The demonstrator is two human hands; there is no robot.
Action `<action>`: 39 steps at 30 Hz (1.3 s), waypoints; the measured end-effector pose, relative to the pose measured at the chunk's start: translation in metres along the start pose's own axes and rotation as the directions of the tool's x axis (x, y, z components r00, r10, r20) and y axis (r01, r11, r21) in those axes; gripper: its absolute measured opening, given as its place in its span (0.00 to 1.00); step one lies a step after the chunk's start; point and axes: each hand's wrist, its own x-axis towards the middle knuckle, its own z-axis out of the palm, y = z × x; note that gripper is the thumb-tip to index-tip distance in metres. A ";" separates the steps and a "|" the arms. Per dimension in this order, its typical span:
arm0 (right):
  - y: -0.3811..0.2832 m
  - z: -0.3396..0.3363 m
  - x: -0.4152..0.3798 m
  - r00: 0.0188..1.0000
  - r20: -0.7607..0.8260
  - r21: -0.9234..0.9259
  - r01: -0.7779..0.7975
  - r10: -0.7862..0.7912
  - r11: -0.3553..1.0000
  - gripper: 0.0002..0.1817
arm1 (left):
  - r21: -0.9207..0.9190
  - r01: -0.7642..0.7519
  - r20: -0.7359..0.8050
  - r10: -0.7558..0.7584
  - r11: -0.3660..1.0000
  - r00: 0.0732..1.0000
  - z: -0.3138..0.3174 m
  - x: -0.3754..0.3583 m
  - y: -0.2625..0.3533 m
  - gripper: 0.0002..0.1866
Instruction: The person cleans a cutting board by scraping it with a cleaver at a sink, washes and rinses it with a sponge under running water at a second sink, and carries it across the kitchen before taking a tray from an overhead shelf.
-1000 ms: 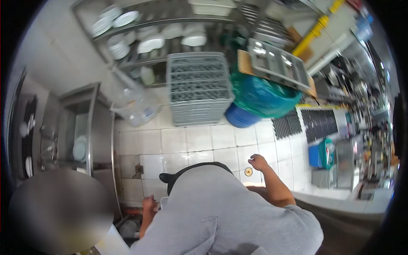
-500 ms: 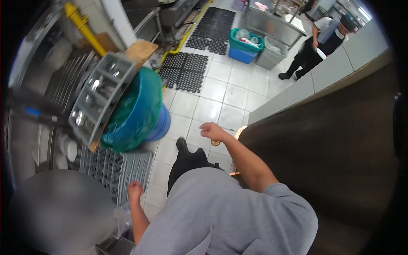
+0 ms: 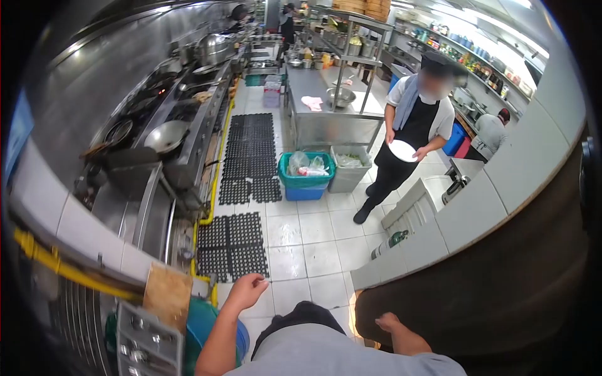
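My left hand (image 3: 249,291) is held out in front of my body at the lower middle. Its fingers are loosely bent and a little apart, with nothing visible in them. Closest to it are the black rubber floor mat (image 3: 232,245) and the blue bin (image 3: 242,341) with a green liner, neither touched. My right hand (image 3: 389,322) hangs at the lower right, curled closed, and no object shows in it. Beside that hand stands a dark brown panel (image 3: 464,282).
A grey divided cutlery tray (image 3: 149,338) and a wooden board (image 3: 168,294) sit by the liner bin. Stoves with a wok (image 3: 167,136) line the left. Ahead are a lined blue bin (image 3: 305,190), a steel table (image 3: 301,94) and a person (image 3: 411,125) holding a white plate (image 3: 402,150).
My view has lifted from the floor to the kitchen ahead. My left hand has swung forward and my right hand back. The person with the plate appears nearer and fully in view.
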 end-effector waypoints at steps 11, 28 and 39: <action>-0.180 0.023 0.176 0.788 0.454 -0.039 0.483 -0.415 0.875 0.16 | 0.288 -0.142 0.174 0.094 0.947 0.980 -0.109 0.333 -0.004 0.27; -1.009 -0.576 0.564 0.666 -0.421 0.375 0.746 -0.616 0.550 0.24 | 0.081 0.313 0.330 -0.322 0.946 0.887 -0.337 0.707 -0.175 0.31; -0.967 -0.726 0.618 0.864 -0.270 0.425 0.503 -0.425 0.753 0.27 | -0.058 -0.020 0.369 0.040 0.998 0.929 -0.494 1.138 0.025 0.27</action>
